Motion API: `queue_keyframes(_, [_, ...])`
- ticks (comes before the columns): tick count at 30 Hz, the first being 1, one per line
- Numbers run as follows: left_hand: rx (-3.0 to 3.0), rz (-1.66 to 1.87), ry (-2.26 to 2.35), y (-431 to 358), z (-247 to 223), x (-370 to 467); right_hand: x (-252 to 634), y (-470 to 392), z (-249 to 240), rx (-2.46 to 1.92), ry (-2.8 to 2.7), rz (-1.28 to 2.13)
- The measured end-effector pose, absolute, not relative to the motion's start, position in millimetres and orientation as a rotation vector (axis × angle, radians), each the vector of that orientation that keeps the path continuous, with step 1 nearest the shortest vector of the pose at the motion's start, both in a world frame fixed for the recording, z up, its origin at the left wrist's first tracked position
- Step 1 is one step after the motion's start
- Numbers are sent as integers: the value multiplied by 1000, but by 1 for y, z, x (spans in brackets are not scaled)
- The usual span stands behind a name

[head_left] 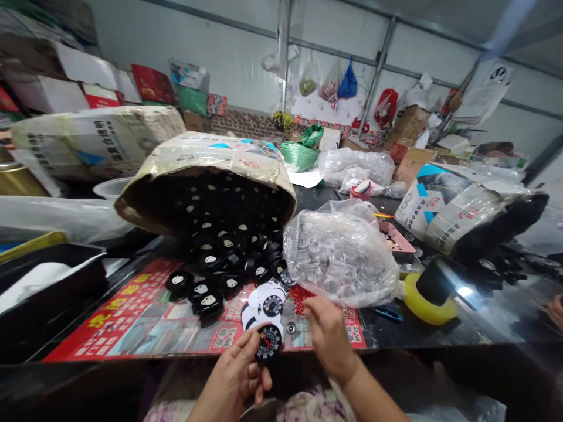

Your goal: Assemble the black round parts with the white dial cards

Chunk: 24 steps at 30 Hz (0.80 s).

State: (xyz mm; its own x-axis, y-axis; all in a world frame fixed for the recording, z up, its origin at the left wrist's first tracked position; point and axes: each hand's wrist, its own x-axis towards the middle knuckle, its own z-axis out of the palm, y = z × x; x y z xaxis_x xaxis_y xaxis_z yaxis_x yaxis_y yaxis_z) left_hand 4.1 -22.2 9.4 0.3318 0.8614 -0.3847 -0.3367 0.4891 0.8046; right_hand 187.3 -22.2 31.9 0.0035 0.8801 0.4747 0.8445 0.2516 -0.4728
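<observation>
My left hand (240,372) pinches a small round black dial (269,344) with white markings and a red pointer on its face. My right hand (328,337) is at the near side of a pile of small red pointers (299,298), its thumb and fingertips closed together; anything between them is too small to make out. White round discs and printed dial faces (271,305) lie fanned out just beyond the left hand. Between the hands a small round metal-and-black part (291,327) rests on the red printed sheet (127,325).
A tipped carton (211,149) spills black round housings (209,305) at the left. Clear rings fill a plastic bag (343,258). To the right are yellow tape (428,302), a blue cutter (387,315) and another carton (461,205). A person's hand (556,310) shows at the far right edge.
</observation>
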Motion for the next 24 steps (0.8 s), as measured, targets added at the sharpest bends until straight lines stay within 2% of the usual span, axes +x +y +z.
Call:
queue_keyframes(2, [787, 888, 998, -20, 11, 1, 218, -7, 38, -1753, -1848, -107])
queue_keyframes(5, [921, 880, 1060, -18, 8, -2, 252, 12, 42, -1813, -1907, -162])
queue_keyframes(11, [981, 885, 1068, -16, 4, -2, 256, 16, 33, -1798, -1981, -221])
queue_keyframes(18, [893, 900, 1033, -17, 4, -2, 263, 8, 44, -1675, -1833, -272])
queue_keyframes(24, [843, 873, 1010, -15, 1, -2, 233, -44, 47, -1358, -1838, -346])
